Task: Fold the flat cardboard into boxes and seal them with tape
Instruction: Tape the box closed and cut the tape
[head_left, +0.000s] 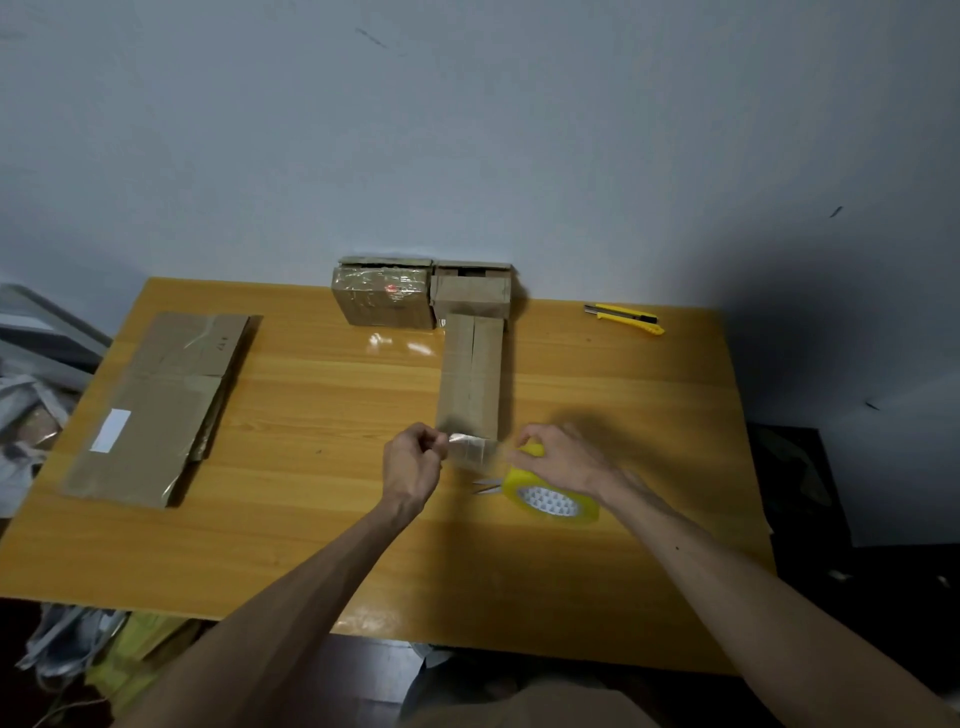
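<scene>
Against a plain pale wall, an orange wood-grain desk (311, 519) carries the work. Near its middle, a long narrow folded box (470, 379) lies with its length running away from the person, its centre seam facing up and its near end turned toward the hands, evidently so that the seam can be taped in one pull.

Clear tape (467, 448) is stretched across that near end. Its free end is pinched between closed fingers (434, 441) of the left hand (413, 467), while the right hand (558, 460) is closed around the yellow tape roll (550, 499), held just beside the box on the right; the strip seems to be kept taut between the two for a smooth lay. Whether it already adheres to the cardboard cannot be told through the blur.

Behind the box, two boxes stand against the wall: a tape-wrapped one (383, 296) and a plainer one (471, 291), touching each other, probably set aside as done. Flat cardboard (156, 405) is stacked at the left of the desk, well apart, waiting its turn. A yellow utility knife (626, 317) lies at the far right, within reach for cutting. Bags and clutter are seen off the left edge; the right side falls into shadow.
</scene>
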